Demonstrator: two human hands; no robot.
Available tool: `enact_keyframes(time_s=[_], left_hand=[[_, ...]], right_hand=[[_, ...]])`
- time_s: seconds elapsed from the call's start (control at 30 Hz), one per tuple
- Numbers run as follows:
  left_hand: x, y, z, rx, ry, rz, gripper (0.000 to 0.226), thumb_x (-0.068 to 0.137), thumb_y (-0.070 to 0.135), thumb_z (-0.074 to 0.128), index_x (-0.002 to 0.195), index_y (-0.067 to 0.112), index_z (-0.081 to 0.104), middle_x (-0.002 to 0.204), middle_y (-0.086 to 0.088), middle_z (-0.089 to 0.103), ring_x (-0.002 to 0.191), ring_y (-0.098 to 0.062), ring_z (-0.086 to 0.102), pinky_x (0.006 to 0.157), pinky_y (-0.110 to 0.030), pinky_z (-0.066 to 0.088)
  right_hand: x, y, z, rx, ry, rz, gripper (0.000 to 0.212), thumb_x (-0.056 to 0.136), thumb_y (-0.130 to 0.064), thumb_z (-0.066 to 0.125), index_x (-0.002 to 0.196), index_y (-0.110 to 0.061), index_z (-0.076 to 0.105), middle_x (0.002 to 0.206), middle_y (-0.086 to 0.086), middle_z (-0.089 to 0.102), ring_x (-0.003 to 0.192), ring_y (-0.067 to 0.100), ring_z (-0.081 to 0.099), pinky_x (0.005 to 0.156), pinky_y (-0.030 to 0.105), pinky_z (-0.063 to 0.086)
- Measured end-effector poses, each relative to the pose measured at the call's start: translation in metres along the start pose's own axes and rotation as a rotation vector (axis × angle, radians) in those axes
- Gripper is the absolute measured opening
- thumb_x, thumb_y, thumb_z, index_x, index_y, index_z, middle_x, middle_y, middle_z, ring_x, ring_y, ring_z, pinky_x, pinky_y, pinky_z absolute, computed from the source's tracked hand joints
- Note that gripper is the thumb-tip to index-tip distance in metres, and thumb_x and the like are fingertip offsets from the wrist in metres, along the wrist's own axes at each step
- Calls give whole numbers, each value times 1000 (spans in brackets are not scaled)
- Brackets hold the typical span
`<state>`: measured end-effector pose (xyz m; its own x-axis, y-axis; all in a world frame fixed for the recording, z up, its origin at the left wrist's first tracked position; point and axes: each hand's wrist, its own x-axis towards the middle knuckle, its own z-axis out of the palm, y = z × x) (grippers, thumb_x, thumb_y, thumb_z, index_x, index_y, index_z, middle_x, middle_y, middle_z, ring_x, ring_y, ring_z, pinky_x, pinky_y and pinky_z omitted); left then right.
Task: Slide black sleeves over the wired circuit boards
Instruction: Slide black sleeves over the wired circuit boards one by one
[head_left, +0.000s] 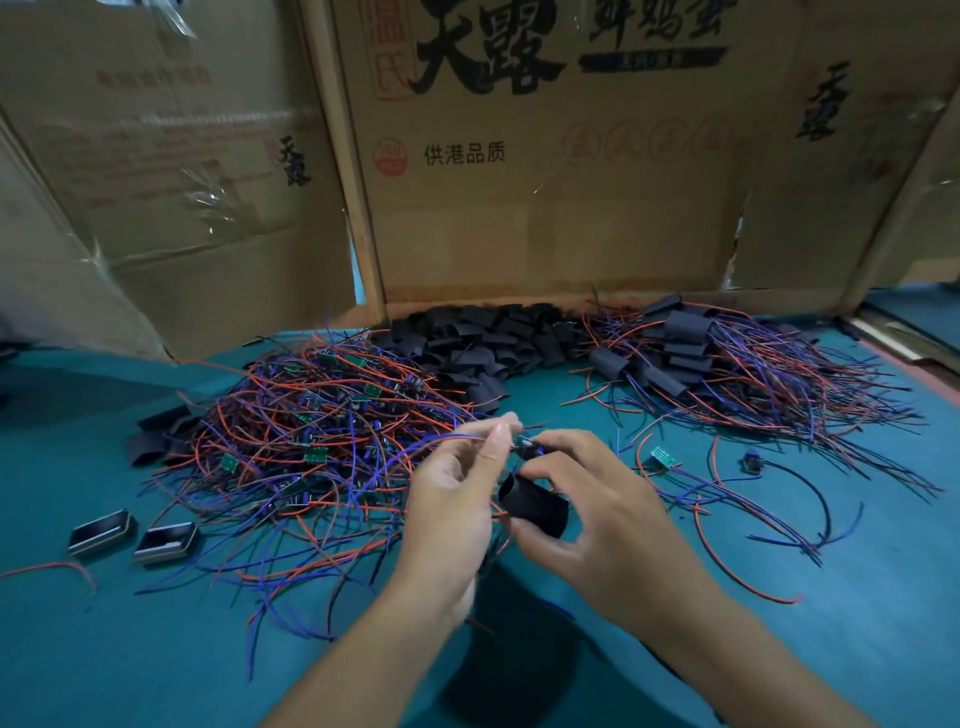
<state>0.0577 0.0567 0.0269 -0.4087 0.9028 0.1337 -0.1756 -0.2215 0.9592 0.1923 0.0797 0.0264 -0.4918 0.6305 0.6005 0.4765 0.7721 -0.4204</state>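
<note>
Closest to us, our right hand (587, 499) grips a black sleeve (535, 504), mouth open toward the circuit board (525, 446) that our left hand (457, 488) pinches by its wires, probably to line them up. Farther back sit bare boards (322, 431), spare sleeves (483, 338), and a carton (545, 156) reading 供港品质.

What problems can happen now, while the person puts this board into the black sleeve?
The wires pinched by the left hand run into the unsleeved pile, so pulling may drag neighbours along. The black sleeve in the right hand looks partly flattened; the board might catch on its rim.
</note>
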Motion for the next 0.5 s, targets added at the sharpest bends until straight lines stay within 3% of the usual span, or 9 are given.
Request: enact_keyframes(time_s=[0.1,0.17,0.23,0.3,0.33,0.4,0.5], left_hand=[[6,8,-9,43,29,99,33,103,30,42,107,10,69,110,-3,74,100,-17,66,86,-32,45],[13,17,-15,-154,31,40,38,105,33,36,110,8,64,105,-9,75,97,-20,69,85,-31,47],[17,24,-20,-330,30,-11,39,105,34,35,112,7,61,85,-5,73,81,-19,69,80,-30,50],[18,27,-22,-425,67,-17,36,104,36,36,107,8,58,58,2,48,51,-13,50,60,-26,50],[18,28,-23,-433,94,-7,34,104,38,36,102,11,56,54,4,36,44,-11,35,48,-24,42],[20,30,-25,-357,136,29,31,107,38,34,91,15,49,52,5,26,41,-9,19,38,-21,22],[23,30,-33,-2,77,106,28,108,26,37,82,17,45,52,7,29,43,-10,19,38,-19,19]], right_hand=[[0,0,-3,54,-4,58,29,75,-35,73,96,-16,67,114,-1,57,102,9,53,87,9,35],[0,-3,-3,90,4,69,29,74,-36,75,94,-16,67,112,-3,58,99,4,51,87,1,31],[-2,-9,2,135,-18,63,29,73,-35,76,94,-17,67,111,-4,57,97,1,51,88,1,31],[-8,-17,11,208,-111,45,32,74,-40,75,98,-20,67,114,-7,54,102,-2,50,91,3,32],[-11,-20,15,247,-178,36,34,74,-43,74,100,-23,66,117,-9,53,105,-3,50,94,4,33],[-12,-21,17,286,-287,25,38,74,-50,73,103,-27,66,122,-12,54,111,-6,50,97,7,33],[1,-5,1,310,-224,71,29,76,-41,77,99,-27,67,102,-16,66,94,-3,59,85,11,44]])
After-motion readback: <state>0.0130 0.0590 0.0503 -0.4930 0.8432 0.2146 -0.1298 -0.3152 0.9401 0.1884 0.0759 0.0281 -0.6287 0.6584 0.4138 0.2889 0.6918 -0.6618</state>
